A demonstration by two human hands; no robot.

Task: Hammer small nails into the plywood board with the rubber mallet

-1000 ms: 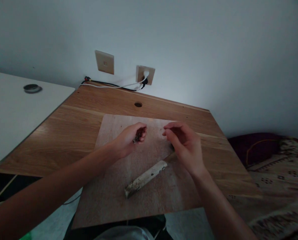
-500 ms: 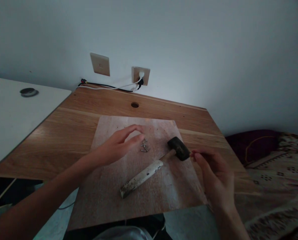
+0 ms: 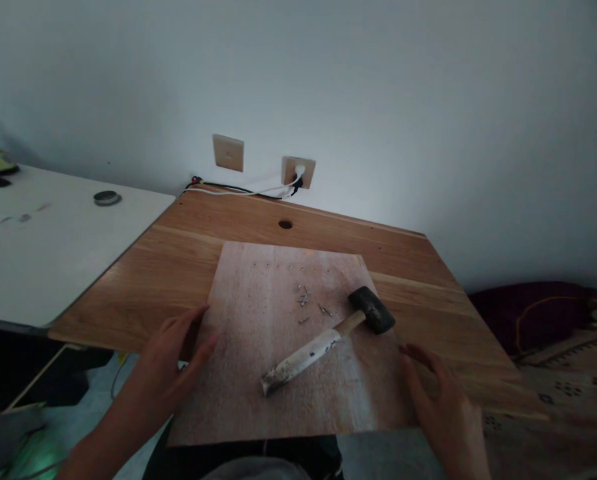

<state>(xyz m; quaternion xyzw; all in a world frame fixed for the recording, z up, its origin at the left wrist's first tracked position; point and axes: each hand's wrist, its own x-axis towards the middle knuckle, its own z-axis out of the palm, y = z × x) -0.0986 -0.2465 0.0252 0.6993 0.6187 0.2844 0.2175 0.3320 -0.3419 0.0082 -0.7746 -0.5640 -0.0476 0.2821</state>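
A square plywood board [image 3: 258, 387] lies on a wooden desk [image 3: 188, 247] and juts past its near edge. My left hand [image 3: 171, 360] rests on the board's left edge with fingers spread, holding nothing. My right hand [image 3: 441, 407] lies at the board's right edge, fingers apart. A hammer [image 3: 328, 337] with a black head and a pale, stained handle lies on the board between my hands. Several small nails [image 3: 305, 300] are scattered on the board just beyond the handle.
A white table [image 3: 43, 253] adjoins the desk on the left, with a small round dark object [image 3: 107, 197] on it. Wall sockets with a white plug and cables [image 3: 298, 172] sit behind the desk. A patterned fabric [image 3: 558, 373] lies to the right.
My left hand let go of the nails, which now lie scattered on the board. Both hands drew back to the board's left and right edges. The view shifted slightly left.
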